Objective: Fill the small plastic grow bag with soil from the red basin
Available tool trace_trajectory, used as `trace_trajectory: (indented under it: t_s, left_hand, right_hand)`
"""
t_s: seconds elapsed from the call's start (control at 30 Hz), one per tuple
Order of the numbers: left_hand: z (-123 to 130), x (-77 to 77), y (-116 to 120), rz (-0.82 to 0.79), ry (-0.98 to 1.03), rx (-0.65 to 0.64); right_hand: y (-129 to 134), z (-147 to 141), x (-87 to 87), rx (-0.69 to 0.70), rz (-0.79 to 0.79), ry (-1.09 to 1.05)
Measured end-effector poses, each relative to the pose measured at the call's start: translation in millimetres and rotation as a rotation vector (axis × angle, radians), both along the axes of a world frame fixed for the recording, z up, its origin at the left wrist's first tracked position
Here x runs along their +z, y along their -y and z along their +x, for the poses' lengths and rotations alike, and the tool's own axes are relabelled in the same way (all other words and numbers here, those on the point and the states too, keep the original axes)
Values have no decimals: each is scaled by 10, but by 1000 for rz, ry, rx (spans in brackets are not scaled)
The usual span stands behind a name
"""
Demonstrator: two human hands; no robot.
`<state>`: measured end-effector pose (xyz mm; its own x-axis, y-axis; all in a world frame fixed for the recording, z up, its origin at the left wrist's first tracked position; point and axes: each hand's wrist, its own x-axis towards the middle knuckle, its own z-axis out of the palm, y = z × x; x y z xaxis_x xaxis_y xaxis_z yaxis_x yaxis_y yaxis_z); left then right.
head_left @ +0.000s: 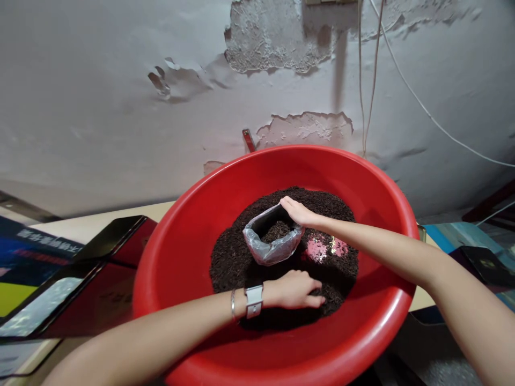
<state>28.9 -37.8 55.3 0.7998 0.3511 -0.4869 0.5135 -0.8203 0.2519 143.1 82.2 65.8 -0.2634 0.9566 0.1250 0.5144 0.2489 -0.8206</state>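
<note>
While the right hand (298, 212) pinches the rim of a clear plastic bag (272, 241) standing partly filled in the middle of a red basin (181, 241), the left hand (295, 289), fingers curled, rests on the dark loose tea (233, 262) just beside the bag.

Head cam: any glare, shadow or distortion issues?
Head view: a glare patch on the red basin floor beside the bag; soft shadow under the left hand on the dark loose leaves; wide-angle bending curves the wall and cables; right hand sharp, no motion blur.
</note>
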Motion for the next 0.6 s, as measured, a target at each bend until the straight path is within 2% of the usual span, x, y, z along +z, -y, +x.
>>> trace_trajectory:
  t_s: [0.13, 0.3, 0.4, 0.47, 0.6]
  left_hand:
    - [34, 318, -91, 165, 278, 72]
    - [-72, 624, -372, 327, 492, 342]
    - [-154, 674, -561, 498, 497, 479]
    - [-193, 662, -640, 586, 443, 518]
    - [-242, 623, -677, 702, 301, 435]
  right_hand:
    - [-29, -6, -40, 5, 25, -21]
    - [-76, 0, -82, 16, 19, -12]
    - [-102, 14, -112, 69, 38, -28]
    - [-108, 22, -129, 75, 41, -67]
    - [-79, 26, -122, 66, 53, -98]
